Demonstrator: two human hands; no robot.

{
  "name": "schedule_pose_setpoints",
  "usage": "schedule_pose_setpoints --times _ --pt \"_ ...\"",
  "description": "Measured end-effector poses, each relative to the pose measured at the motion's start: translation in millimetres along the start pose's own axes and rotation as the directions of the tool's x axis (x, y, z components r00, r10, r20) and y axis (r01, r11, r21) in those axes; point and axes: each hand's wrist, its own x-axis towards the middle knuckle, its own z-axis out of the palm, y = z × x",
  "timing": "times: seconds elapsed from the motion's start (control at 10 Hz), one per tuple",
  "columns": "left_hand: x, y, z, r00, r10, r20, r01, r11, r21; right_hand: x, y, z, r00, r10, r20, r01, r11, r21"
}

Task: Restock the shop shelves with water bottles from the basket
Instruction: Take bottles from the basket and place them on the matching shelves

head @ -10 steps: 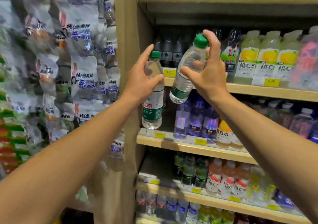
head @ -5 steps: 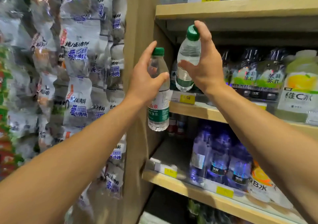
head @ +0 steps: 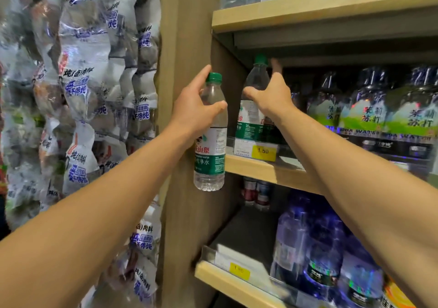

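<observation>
The right hand (head: 272, 97) grips a green-capped water bottle (head: 251, 108) upright at the middle shelf's (head: 265, 171) left end, seemingly standing behind its front edge, beside soda-water bottles (head: 369, 111). The left hand (head: 194, 111) holds a second water bottle (head: 211, 142) before the wooden upright (head: 187, 35), outside the shelf.

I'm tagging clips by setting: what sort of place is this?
Most likely a small shop's drinks aisle: wooden shelves with yellow price tags, rows of bottled drinks, and hanging snack packets.

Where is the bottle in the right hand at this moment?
In the head view, the right hand holds its water bottle upright at the middle shelf's left end, above the 1.50 price tag, left of the soda water bottles.
</observation>
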Motion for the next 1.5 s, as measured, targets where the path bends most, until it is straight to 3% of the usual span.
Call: schedule_pose_setpoints --times 0.2,0.4,0.5,0.7,0.9,1.3,1.5 --pt "2.4 -1.2 7.8 0.998 -0.057 0.028 0.057 0.998 0.007 -9.1 6.3 7.8 1.0 -0.012 0.016 0.012 1.0 0.014" --pt "2.8 0.7 7.3 0.996 -0.076 0.042 0.076 0.997 0.015 -24.8 2.6 -8.9 0.993 -0.048 0.104 0.061 0.99 -0.129" --pt "1.4 -0.3 6.3 0.997 -0.07 0.027 0.07 0.997 0.013 -25.3 4.5 -9.6 0.971 -0.023 0.239 0.095 0.95 -0.298" --pt "-0.6 0.2 4.8 0.998 -0.053 0.031 0.053 0.998 0.017 -18.1 9.8 8.5 0.967 0.002 0.254 0.103 0.911 -0.4" --pt "-2.4 -5.5 3.5 0.999 -0.014 0.045 0.012 0.998 0.055 4.4 11.4 40.3 0.945 0.153 0.289 0.016 0.86 -0.51" --pt "-0.9 -4.6 4.9 0.999 -0.015 0.043 0.012 0.998 0.061 18.9 25.2 60.8 0.96 0.036 0.278 0.076 0.921 -0.381" --pt "-2.2 -4.0 4.2 0.999 -0.01 0.049 0.007 0.998 0.063 25.9 17.8 62.6 0.948 0.168 0.27 -0.038 0.902 -0.43"
